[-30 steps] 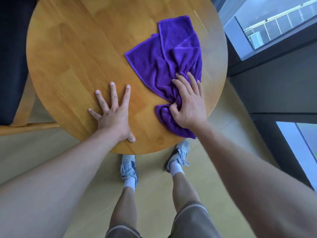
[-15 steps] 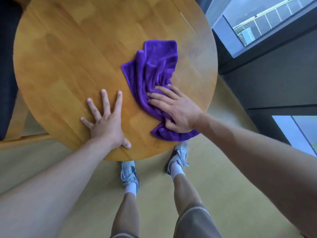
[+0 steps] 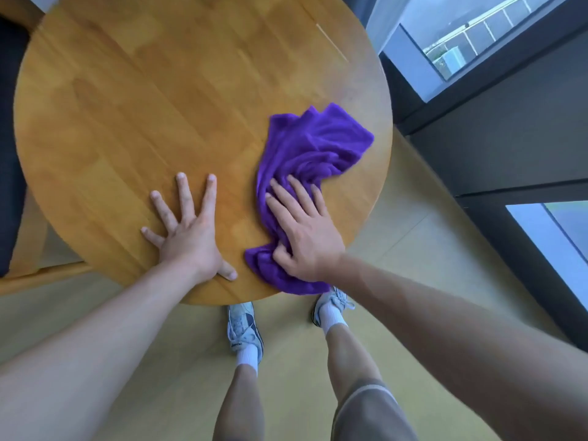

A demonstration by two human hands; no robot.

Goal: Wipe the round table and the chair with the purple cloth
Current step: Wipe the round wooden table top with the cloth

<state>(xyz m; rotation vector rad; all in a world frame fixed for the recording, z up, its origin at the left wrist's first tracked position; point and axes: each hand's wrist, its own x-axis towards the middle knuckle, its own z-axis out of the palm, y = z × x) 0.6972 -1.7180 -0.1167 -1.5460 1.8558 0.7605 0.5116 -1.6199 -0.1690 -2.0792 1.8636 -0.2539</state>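
Observation:
A round wooden table (image 3: 143,100) fills the upper left of the view. The purple cloth (image 3: 315,144) lies bunched on its right near part, reaching the near edge. My right hand (image 3: 305,230) presses flat on the cloth's near half, fingers straight and spread, thumb tucked against a fold. My left hand (image 3: 187,230) rests flat on the bare wood to the left of the cloth, fingers spread wide. The chair (image 3: 19,192), with a dark seat and wooden frame, shows at the far left edge, partly under the table.
A pale wooden floor (image 3: 413,237) surrounds the table. My legs and white sneakers (image 3: 245,329) stand just below the table's near edge. Dark window frames and glass (image 3: 477,43) run along the right side.
My right hand swept the cloth from the table's right to the left, then back toward the right edge. The cloth bunched up. My left hand stayed planted on the wood.

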